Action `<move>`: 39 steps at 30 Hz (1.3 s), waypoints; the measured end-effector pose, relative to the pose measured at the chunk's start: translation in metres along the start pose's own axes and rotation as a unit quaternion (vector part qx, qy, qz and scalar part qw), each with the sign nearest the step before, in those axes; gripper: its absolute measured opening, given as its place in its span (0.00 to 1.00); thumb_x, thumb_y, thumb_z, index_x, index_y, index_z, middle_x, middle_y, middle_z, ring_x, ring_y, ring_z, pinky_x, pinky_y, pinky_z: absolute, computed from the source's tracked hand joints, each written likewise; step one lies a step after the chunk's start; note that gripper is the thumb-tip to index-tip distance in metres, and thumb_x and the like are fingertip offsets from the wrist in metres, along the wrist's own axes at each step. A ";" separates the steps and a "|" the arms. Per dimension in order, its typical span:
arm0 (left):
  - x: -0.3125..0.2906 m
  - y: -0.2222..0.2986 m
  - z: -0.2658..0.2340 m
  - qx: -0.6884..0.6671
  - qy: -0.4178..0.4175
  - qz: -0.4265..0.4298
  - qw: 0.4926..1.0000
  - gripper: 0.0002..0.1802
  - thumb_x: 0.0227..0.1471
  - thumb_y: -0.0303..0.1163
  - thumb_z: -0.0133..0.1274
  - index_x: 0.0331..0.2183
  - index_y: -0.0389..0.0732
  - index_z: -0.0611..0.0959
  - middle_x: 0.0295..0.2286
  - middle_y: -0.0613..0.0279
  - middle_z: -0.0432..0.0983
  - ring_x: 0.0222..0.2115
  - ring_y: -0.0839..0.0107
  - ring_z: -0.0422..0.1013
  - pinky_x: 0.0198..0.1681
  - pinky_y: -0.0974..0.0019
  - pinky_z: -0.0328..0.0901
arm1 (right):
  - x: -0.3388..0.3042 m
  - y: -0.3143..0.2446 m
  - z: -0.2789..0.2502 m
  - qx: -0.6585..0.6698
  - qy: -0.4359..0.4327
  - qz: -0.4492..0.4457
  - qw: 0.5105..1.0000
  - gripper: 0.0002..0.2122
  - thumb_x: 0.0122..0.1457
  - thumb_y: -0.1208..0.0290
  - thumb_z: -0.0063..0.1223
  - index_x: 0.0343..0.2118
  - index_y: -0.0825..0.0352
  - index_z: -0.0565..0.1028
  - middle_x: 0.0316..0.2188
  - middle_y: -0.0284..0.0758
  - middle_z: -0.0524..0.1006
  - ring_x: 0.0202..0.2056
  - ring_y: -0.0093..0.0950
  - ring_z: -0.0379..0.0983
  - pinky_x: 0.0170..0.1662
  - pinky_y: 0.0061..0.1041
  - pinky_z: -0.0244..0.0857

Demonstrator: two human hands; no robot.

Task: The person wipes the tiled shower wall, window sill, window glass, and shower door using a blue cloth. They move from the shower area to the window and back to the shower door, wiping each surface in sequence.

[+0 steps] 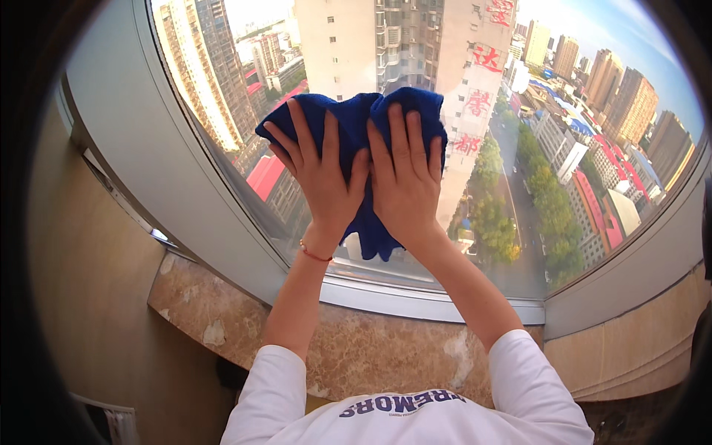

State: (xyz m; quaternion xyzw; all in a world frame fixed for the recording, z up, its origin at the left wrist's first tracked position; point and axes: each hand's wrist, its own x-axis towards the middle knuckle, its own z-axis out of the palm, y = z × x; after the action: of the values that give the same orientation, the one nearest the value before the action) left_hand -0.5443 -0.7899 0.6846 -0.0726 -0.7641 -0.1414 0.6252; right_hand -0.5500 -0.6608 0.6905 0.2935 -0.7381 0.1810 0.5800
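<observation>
A dark blue cloth point(373, 231) is spread, bunched and wrinkled, against the window glass point(493, 276) in front of me. My left hand point(320, 174) lies flat on the cloth's left half, fingers stretched out; a thin red bracelet point(314, 256) circles that wrist. Beside it, my right hand point(406, 170) presses flat on the right half, its fingers also extended. The two thumbs nearly meet at the middle of the cloth. Its lower corners hang below my palms, and the part under the hands is hidden.
A grey-white frame point(152, 133) borders the glass at left, with a lower rail point(393, 295) beneath. Below runs a brown marbled stone sill point(371, 348) under my forearms. Tall buildings and a tree-lined street show outside, far below. A beige wall point(81, 245) stands at left.
</observation>
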 end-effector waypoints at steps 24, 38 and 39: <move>-0.188 0.028 0.015 -0.015 -0.211 -0.006 0.977 0.18 0.55 0.37 0.45 0.36 0.29 0.73 0.59 0.30 0.49 0.60 0.24 0.36 0.58 0.25 0.30 | -0.152 0.010 -0.023 0.062 -0.176 0.002 0.982 0.11 0.54 0.72 0.51 0.41 0.64 0.74 0.54 0.33 0.72 0.55 0.32 0.65 0.59 0.41 0.53; -0.172 0.039 0.014 -0.026 -0.199 -0.019 0.979 0.20 0.56 0.35 0.44 0.43 0.27 0.72 0.60 0.32 0.49 0.60 0.24 0.36 0.59 0.26 0.31 | -0.139 0.003 -0.026 0.098 -0.115 0.031 0.988 0.15 0.50 0.76 0.55 0.42 0.68 0.71 0.51 0.40 0.74 0.48 0.36 0.68 0.53 0.39 0.61; -0.179 0.042 0.012 -0.026 -0.214 -0.021 0.976 0.21 0.55 0.36 0.45 0.44 0.27 0.71 0.60 0.32 0.48 0.60 0.23 0.36 0.59 0.26 0.31 | -0.146 0.003 -0.028 0.094 -0.131 0.032 0.986 0.15 0.50 0.77 0.55 0.42 0.68 0.71 0.51 0.40 0.74 0.49 0.36 0.68 0.52 0.39 0.62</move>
State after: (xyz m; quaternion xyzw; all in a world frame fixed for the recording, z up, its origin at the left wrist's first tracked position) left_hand -0.5061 -0.7351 0.5130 -0.1011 -0.8776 -0.1559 0.4420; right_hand -0.5082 -0.6094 0.5576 0.3445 -0.7961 0.2281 0.4421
